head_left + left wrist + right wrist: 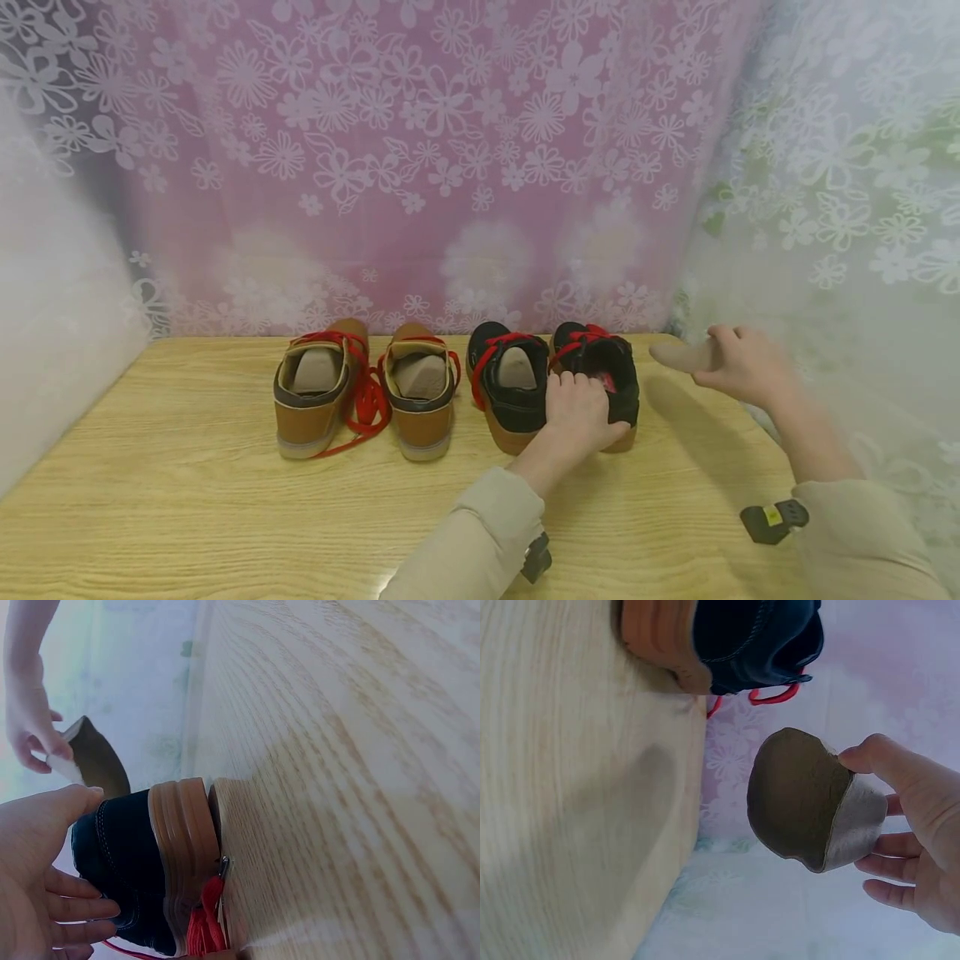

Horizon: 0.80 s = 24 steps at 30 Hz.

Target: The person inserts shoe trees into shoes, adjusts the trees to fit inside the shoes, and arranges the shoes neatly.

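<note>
Over the heel and left side of the rightmost black shoe (621, 400) is my left hand (577, 412). In the left wrist view its thumb is stretched out and its fingers (82, 907) are loosely bent by the heel; firm contact cannot be made out. Inside that shoe a bit of red insole (604, 382) shows. To the right, above the table's edge, my right hand (746, 362) holds a beige, hollow moulded shoe insert (799, 799) between thumb and fingers. The other black shoe (517, 408) has a similar insert (516, 368) in its opening.
Two tan shoes (311, 417) with inserts stand at the left, red laces (369, 404) lying between them. All shoes stand on the wooden table (225, 517), toes toward a flowered pink curtain (450, 167). A pale flowered curtain (847, 250) hangs at the right.
</note>
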Tool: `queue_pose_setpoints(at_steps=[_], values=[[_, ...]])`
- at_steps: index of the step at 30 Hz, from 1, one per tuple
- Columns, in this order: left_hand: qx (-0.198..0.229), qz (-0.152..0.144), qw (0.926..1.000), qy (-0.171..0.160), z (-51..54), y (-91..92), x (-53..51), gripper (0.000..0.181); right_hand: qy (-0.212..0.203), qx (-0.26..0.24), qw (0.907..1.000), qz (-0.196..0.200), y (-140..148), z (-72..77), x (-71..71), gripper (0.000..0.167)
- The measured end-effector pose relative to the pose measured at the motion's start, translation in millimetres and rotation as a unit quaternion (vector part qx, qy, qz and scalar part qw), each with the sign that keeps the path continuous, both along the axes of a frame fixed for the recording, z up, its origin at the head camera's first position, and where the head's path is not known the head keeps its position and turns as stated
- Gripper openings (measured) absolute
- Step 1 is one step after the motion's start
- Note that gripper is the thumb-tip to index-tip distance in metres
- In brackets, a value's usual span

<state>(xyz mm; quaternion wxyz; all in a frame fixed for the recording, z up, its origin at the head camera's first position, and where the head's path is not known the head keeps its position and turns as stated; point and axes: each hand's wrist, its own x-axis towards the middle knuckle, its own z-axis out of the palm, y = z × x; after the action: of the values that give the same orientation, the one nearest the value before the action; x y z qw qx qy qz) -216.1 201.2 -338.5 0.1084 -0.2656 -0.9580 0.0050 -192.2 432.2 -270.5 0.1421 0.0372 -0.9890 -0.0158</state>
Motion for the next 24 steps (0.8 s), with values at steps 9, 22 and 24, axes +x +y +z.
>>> queue_pose_setpoints(at_steps=[9, 22, 24], values=[[0.001, 0.002, 1.0000, 0.003, 0.0, 0.7, -0.6, 0.067, -0.006, -0.014, 0.9998, 0.013, -13, 19.4, 4.8, 0.067], [-0.007, -0.007, 0.9999, 0.008, -0.2, 0.4, -1.0, 0.068, 0.015, -0.009, 0.9988, 0.046, -39, 41.0, 16.9, 0.066], [-0.006, -0.008, 0.9999, 0.009, -0.3, 0.4, -0.9, 0.068, 0.018, -0.013, 0.9985, 0.050, -42, 44.0, 19.2, 0.066]])
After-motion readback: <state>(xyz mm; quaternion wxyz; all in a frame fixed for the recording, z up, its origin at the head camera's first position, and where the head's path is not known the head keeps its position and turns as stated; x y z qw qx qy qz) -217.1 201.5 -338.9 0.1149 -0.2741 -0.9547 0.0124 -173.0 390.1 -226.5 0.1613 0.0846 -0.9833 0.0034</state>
